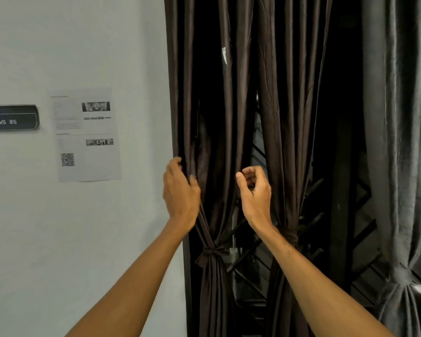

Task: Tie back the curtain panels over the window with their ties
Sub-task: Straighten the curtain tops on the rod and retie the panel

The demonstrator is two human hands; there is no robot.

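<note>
A white wall [83,45] is to the left of the left hand [180,188]. A sheet of paper [88,135] with small pictures and a square code is stuck flat on it, near that hand. Farther left, a dark sign [11,117] says "WS 05". Behind both hands is a window [326,203] with black slanted bars. A brown curtain [212,93] hangs over it at the left hand. A second brown curtain [284,93] hangs just beside the right hand [254,190]. A grey curtain [399,117] hangs far to the right.

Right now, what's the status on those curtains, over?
Copy: left hand grips edge of left brown curtain panel; right hand curled at its folds, grip unclear. Below, its tie already knotted. Nothing in the way.
</note>
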